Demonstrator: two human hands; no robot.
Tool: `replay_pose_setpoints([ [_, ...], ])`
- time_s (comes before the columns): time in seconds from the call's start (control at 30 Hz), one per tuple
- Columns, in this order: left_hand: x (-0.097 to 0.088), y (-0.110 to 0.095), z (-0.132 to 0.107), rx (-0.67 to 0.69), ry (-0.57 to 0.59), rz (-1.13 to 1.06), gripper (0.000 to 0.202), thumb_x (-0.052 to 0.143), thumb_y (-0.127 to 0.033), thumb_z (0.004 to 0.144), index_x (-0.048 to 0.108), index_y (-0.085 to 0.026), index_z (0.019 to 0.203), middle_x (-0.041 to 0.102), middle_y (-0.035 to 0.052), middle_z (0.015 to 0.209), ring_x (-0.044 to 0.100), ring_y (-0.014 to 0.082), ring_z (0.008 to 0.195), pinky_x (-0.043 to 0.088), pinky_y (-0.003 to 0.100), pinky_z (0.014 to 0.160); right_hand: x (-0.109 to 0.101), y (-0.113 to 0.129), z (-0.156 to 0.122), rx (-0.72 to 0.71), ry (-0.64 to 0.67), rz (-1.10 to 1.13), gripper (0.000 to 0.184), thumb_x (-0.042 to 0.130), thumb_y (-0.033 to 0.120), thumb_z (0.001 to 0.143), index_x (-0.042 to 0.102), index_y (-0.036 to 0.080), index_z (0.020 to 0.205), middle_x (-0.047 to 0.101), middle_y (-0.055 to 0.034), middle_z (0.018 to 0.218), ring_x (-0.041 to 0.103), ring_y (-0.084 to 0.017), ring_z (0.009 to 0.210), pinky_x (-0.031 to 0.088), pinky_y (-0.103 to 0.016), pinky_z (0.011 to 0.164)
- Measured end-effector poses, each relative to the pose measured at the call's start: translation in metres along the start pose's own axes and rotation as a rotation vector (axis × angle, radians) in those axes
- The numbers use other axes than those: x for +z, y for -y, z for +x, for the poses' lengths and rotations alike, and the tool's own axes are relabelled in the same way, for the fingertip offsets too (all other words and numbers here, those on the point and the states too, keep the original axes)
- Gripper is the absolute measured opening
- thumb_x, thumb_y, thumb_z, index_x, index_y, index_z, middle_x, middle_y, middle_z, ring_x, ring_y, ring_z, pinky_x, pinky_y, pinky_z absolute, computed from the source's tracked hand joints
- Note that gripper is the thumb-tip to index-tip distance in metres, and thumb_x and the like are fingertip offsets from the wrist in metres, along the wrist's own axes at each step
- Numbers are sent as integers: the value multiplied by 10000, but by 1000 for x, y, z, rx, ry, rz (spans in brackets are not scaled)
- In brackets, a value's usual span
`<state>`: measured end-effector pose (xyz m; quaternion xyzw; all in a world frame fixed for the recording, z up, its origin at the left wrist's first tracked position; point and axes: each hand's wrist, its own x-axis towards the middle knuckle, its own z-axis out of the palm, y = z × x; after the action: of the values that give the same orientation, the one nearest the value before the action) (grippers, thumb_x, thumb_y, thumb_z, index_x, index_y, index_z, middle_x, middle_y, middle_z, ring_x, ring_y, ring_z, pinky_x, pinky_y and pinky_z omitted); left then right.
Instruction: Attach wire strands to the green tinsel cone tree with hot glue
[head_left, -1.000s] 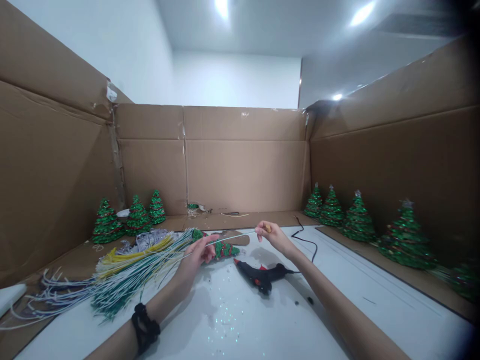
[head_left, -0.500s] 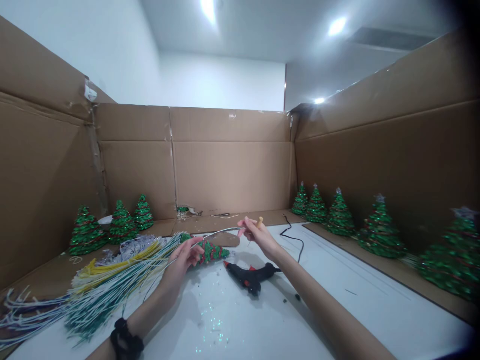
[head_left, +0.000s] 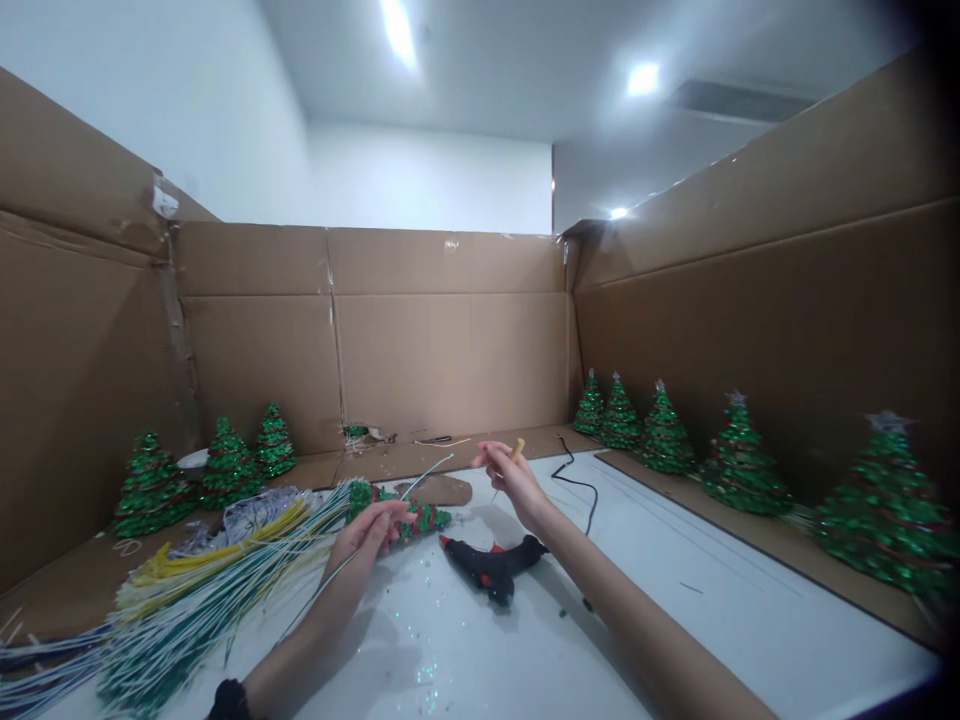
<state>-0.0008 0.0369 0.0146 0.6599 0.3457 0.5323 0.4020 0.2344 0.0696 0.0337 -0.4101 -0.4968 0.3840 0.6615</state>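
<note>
Between the fingers of my left hand (head_left: 364,540) runs a thin pale cord (head_left: 427,471); one end rises free toward the upper right, and the rest trails back along the forearm. My right hand (head_left: 512,478) is closed around a small tool with a tan handle (head_left: 518,449); a thin shaft seems to show below the fingers. A small green tinsel Christmas tree (head_left: 433,518) with red trim lies on its side just behind my left hand. In front of my hands rests a black glue gun (head_left: 487,568) with an orange nozzle.
Bundles of cords (head_left: 217,590) in green, white and yellow spread over the left. Upright tinsel trees stand at the left (head_left: 150,490) and along the right (head_left: 742,460). Cardboard walls (head_left: 450,350) surround the white table (head_left: 705,620). A black cable (head_left: 577,483) runs behind my right forearm.
The cord's far end has left my right hand and now sticks up free from my left hand. My view has shifted slightly right and up.
</note>
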Motion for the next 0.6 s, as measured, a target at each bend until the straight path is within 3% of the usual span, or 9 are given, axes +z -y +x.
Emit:
replay_pose_setpoints([
  [0.1, 0, 0, -3, 82, 47, 125, 401, 493, -552, 807, 673, -211, 917, 685, 68, 903, 566, 198, 797, 440, 298, 745, 2, -2, 2, 35, 89, -176, 397, 527, 541, 759, 638, 164, 701, 622, -60, 607, 390, -132, 551, 243, -270, 516],
  [0.23, 1, -1, -10, 159, 154, 278, 358, 420, -474, 871, 679, -234, 930, 666, 54, 957, 566, 210, 904, 409, 320, 846, 8, -2, 0, 101, 253, -173, 466, 495, 573, 785, 679, 145, 804, 666, -83, 685, 338, -114, 521, 199, -270, 498],
  [0.4, 3, -2, -14, 121, 243, 338, 362, 380, -448, 897, 665, -239, 976, 648, 50, 1029, 544, 218, 988, 372, 321, 900, 11, 2, -4, 31, 218, -51, 424, 625, 491, 713, 646, 160, 978, 676, -64, 830, 343, -100, 541, 222, -256, 504],
  [0.6, 1, 17, -9, 9, 186, 230, 379, 429, -494, 874, 666, -222, 992, 680, 57, 1006, 554, 222, 924, 390, 279, 821, 12, 5, -7, 19, 75, 63, 407, 638, 463, 683, 615, 180, 974, 665, -42, 806, 349, -102, 556, 243, -244, 522],
])
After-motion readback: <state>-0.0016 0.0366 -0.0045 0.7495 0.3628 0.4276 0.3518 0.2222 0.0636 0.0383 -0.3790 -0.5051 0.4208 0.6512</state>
